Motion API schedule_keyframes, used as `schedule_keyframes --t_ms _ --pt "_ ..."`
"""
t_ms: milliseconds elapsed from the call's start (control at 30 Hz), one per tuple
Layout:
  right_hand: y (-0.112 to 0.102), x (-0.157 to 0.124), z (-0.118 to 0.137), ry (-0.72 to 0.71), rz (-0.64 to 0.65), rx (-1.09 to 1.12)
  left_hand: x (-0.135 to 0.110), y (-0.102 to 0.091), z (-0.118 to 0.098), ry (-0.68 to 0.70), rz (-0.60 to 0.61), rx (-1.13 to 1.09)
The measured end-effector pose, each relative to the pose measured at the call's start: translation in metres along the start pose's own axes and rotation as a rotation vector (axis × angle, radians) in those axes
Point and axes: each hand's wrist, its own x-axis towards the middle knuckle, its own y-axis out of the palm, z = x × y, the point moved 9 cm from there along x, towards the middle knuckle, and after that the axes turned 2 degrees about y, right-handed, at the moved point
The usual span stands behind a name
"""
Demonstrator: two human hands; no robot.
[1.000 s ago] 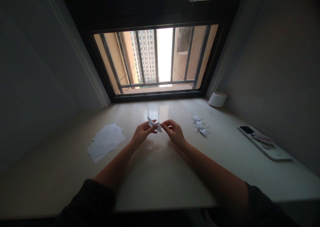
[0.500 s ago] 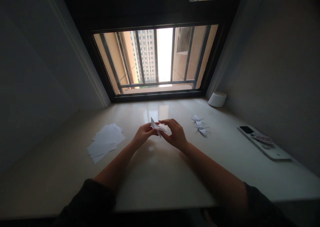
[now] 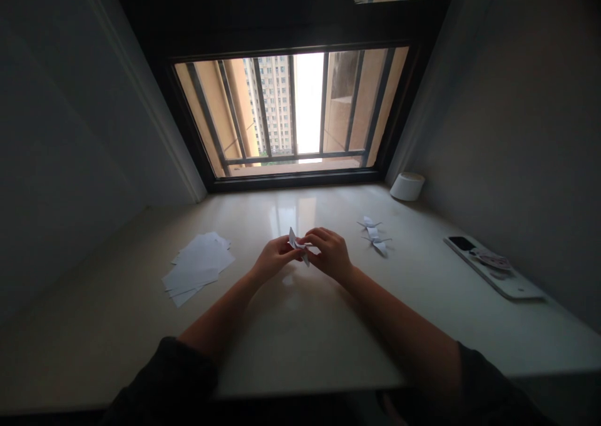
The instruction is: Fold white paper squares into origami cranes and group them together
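Observation:
A white folded paper crane (image 3: 293,239) is held up between my two hands above the pale sill, one pointed end sticking up and another pointing down. My left hand (image 3: 273,256) pinches it from the left with thumb and fingers. On the other side, my right hand (image 3: 331,252) has its thumb and fingertips closed on the right part of the paper, which they partly cover. Two finished-looking paper cranes (image 3: 374,233) rest on the sill to the right of my right hand. Left of my left hand lies a loose, fanned stack of white paper sheets (image 3: 197,266).
The pale, glossy sill (image 3: 300,338) runs up to a dark-framed window (image 3: 300,179) with bars outside. A white cup-like object (image 3: 407,186) stands in the back right corner. At the right lies a white phone (image 3: 521,287) with a ring-like attachment on its back.
The paper crane has shifted slightly right and down and turned a little. My left hand has moved right, nearer the right, whose fingers have closed in on the paper.

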Motion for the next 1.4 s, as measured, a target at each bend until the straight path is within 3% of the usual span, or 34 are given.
schedule_keyframes --t_ms 200,433,933,1167,1400 --pt "-0.001 -0.002 -0.005 0.068 -0.038 -0.024 -0.001 0.002 -0.002 0.013 -0.017 0.006" --pt "0.001 -0.002 -0.009 0.138 0.005 0.023 -0.001 0.006 -0.004 -0.009 0.020 0.019" --pt "0.013 -0.013 -0.057 0.499 -0.124 0.495 -0.001 -0.024 -0.013 0.047 -0.139 0.295" --pt "0.021 -0.012 -0.055 0.525 -0.081 0.617 -0.003 -0.032 -0.013 0.062 -0.239 0.345" --pt "0.029 -0.011 -0.051 0.503 -0.021 0.710 -0.004 -0.036 -0.010 0.044 -0.263 0.357"
